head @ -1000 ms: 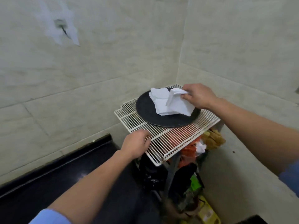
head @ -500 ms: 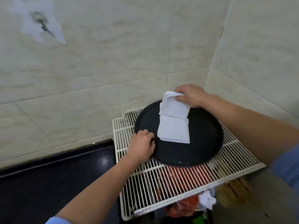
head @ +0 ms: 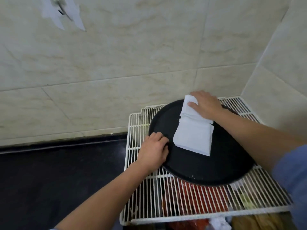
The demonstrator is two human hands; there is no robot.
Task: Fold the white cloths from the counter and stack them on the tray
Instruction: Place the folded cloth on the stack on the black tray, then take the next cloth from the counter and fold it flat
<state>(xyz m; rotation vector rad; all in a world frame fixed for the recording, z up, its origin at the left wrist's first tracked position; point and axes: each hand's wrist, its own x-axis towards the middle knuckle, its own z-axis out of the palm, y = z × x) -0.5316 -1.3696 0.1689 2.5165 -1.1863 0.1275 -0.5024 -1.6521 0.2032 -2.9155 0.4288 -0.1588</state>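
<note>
White on black: steadies round black tray (head: pixel 199 166) on white wire rack (head: pixel 137 123) by its rim with gripping left hand (head: pixel 153 152), clasps far end of folded white cloth stack (head: pixel 193 138) in right hand (head: pixel 206 105), now laid flatter on tray than half a second back, so stacking looks nearly settled.

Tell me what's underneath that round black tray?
The tray sits on a white wire rack. Through its bars, something red shows below, too blurred to name. Whatever lies directly beneath the tray is covered.
</note>
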